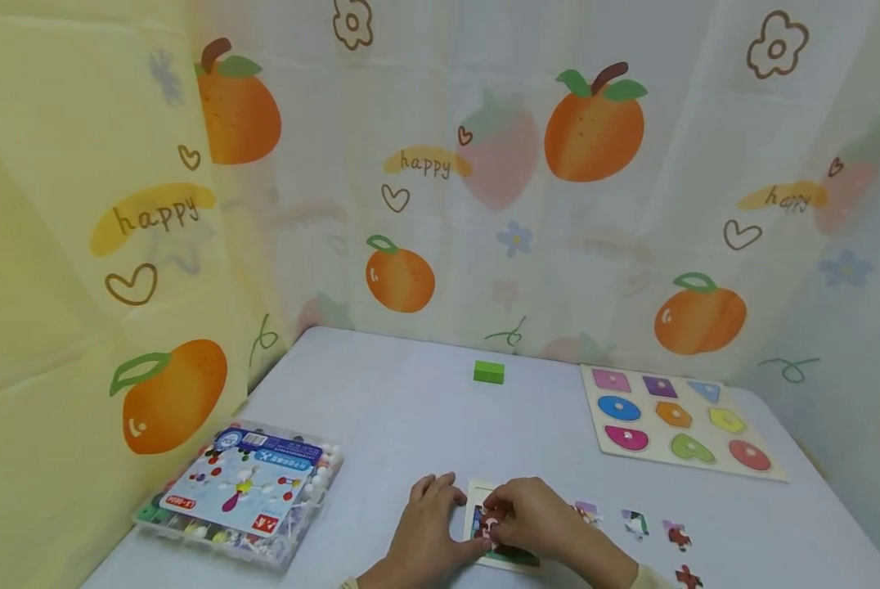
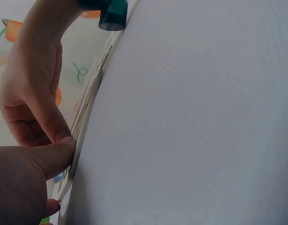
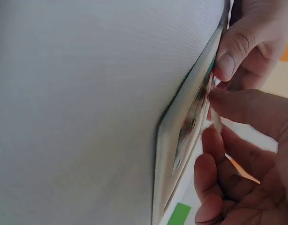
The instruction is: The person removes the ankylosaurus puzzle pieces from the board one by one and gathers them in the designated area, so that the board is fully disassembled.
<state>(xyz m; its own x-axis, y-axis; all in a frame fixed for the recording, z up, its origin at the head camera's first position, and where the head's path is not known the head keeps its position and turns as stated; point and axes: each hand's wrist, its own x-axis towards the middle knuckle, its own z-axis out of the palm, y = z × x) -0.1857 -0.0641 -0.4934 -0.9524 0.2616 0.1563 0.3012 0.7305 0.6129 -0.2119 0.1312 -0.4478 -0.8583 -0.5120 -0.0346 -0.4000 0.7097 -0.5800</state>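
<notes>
A small jigsaw puzzle in a pale wooden frame [image 1: 478, 492] lies at the front middle of the white table, with dark blue, brown and green showing inside it. My left hand [image 1: 427, 533] rests at its left side, the thumb pressing down at the lower edge and the fingers spread along the left. Over the puzzle, my right hand [image 1: 541, 522] pinches a puzzle piece [image 3: 216, 120] between thumb and fingers; the pale edge shows in the right wrist view. Both hands partly hide the picture. To the right lie loose pieces [image 1: 635, 524], partly behind the right forearm.
On the left stands a clear plastic box [image 1: 241, 483] of molecule model parts. A green block [image 1: 489, 372] sits at the back. A shape board [image 1: 668, 421] with knobbed coloured shapes lies back right. Printed curtains [image 1: 440, 221] close off the back and left side.
</notes>
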